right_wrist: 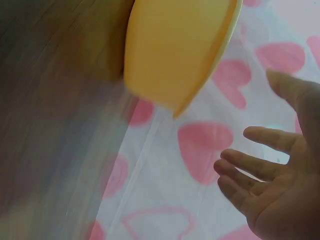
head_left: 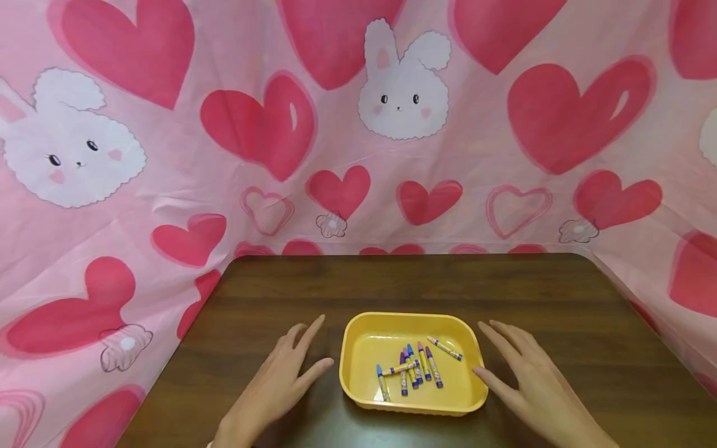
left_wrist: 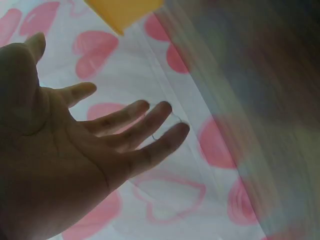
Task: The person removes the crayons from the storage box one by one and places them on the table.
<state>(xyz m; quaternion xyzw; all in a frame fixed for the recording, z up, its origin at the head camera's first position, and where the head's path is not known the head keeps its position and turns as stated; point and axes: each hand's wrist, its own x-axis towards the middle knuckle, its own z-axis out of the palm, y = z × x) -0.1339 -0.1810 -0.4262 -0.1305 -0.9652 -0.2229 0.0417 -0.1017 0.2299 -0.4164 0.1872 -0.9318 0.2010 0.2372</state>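
A yellow plastic tray sits on the dark wooden table, with several crayons lying loose in it, most bunched near its middle. To the tray's left, my left hand is held with fingers extended and apart, a gap between its thumb and the tray wall. On the other side, my right hand has its fingers spread, the thumb tip overlapping the tray's right rim in the head view. Both palms face the tray and hold nothing. Each wrist view shows a bare palm, with part of the tray beyond.
The brown wooden table reaches back to a pink cloth printed with hearts and rabbit faces. This cloth hangs behind the table and along its left and right sides.
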